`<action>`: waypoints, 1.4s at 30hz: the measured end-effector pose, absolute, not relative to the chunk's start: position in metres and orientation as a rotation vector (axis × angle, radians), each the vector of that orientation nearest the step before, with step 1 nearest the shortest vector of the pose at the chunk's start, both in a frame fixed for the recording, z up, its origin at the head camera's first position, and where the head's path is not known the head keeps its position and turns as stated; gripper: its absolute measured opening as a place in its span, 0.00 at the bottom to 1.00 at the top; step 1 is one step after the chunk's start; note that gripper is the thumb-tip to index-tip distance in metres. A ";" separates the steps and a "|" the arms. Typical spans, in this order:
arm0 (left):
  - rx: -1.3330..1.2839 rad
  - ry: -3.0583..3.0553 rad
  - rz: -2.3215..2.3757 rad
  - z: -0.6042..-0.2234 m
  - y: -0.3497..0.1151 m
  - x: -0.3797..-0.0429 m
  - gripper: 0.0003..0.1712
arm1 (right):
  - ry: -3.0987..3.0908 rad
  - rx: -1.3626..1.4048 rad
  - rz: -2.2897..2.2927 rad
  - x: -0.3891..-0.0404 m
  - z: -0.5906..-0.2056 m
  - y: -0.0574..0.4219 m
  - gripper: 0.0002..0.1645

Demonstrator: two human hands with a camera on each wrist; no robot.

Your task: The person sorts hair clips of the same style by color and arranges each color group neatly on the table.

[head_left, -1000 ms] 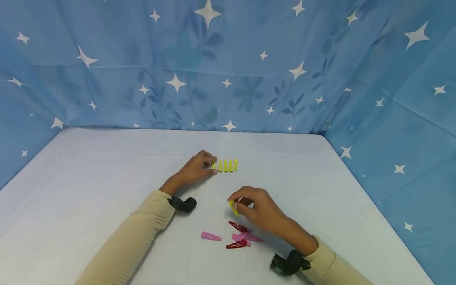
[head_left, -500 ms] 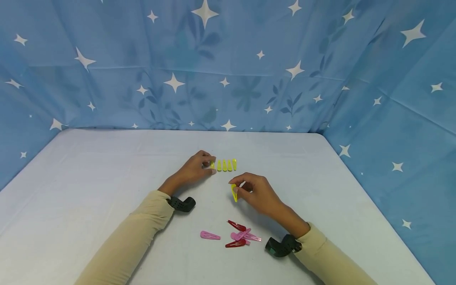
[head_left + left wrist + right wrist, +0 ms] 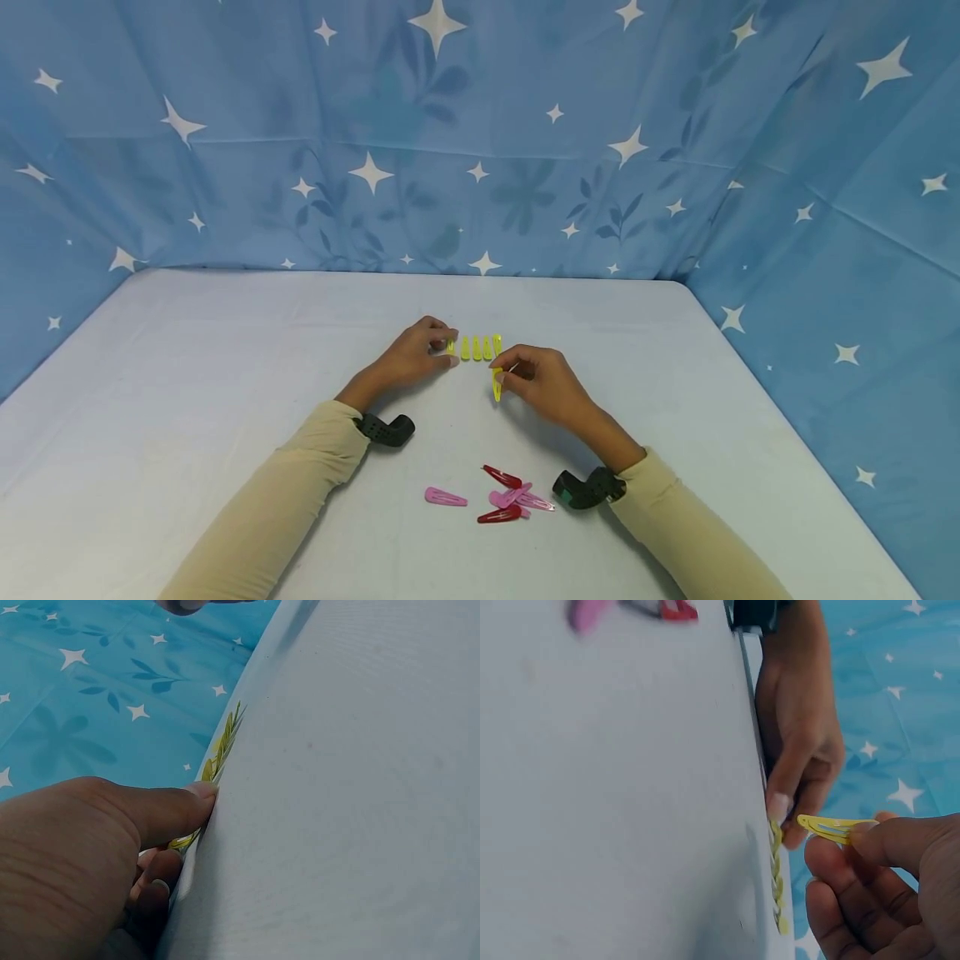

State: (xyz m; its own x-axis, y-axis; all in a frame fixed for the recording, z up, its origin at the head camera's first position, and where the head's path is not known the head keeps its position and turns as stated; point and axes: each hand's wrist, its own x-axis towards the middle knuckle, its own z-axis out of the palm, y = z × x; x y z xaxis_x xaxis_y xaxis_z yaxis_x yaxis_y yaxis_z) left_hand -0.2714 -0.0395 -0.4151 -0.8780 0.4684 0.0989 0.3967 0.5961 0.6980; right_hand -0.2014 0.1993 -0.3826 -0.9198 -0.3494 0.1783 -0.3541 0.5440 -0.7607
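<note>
My right hand [image 3: 549, 385] pinches a yellow snap hair clip [image 3: 497, 388] between thumb and fingers, held above the table just short of a row's right end. In the right wrist view that clip [image 3: 826, 826] points out past the fingertips. The row of yellow hair clips [image 3: 477, 348] lies side by side on the cloth. At its left end my left hand [image 3: 412, 353] holds the outermost yellow clip [image 3: 451, 347], thumb at the near end and fingers at the far end. In the left wrist view the thumb [image 3: 169, 814] partly hides the row.
Nearer the front, red hair clips [image 3: 501, 477] and pink hair clips [image 3: 534, 502] lie in a loose pile. A single pink clip [image 3: 446, 497] lies left of it. The white-covered table [image 3: 225, 350] ends at a blue star-patterned curtain [image 3: 480, 100].
My right hand has carried its yellow clip away from the pile, forward to the row's right end, turning it more upright in view. The left hand has stayed at the row's left end.
</note>
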 end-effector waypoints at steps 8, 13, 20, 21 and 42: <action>0.723 2.716 1.153 -0.415 -0.040 -0.272 0.29 | -2.750 0.523 1.413 -0.220 -0.383 0.206 0.10; 0.714 2.707 1.169 -0.416 -0.040 -0.273 0.29 | -2.755 0.505 1.420 -0.228 -0.383 0.209 0.10; 0.720 2.703 1.171 -0.415 -0.041 -0.272 0.29 | -2.767 0.432 1.454 -0.242 -0.388 0.213 0.10; 0.722 2.704 1.168 -0.415 -0.041 -0.272 0.29 | -2.770 0.424 1.455 -0.244 -0.388 0.213 0.11; 0.707 2.686 1.177 -0.414 -0.041 -0.274 0.30 | -2.871 0.294 1.301 -0.272 -0.400 0.212 0.12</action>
State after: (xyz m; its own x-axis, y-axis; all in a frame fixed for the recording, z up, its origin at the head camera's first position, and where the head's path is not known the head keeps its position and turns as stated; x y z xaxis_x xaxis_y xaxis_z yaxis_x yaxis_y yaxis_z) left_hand -0.2736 -0.0408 -0.4142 -0.8827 0.4644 0.0717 0.3675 0.5872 0.7212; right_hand -0.2718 0.2115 -0.4000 -0.9825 -0.1780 0.0547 -0.1585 0.6448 -0.7477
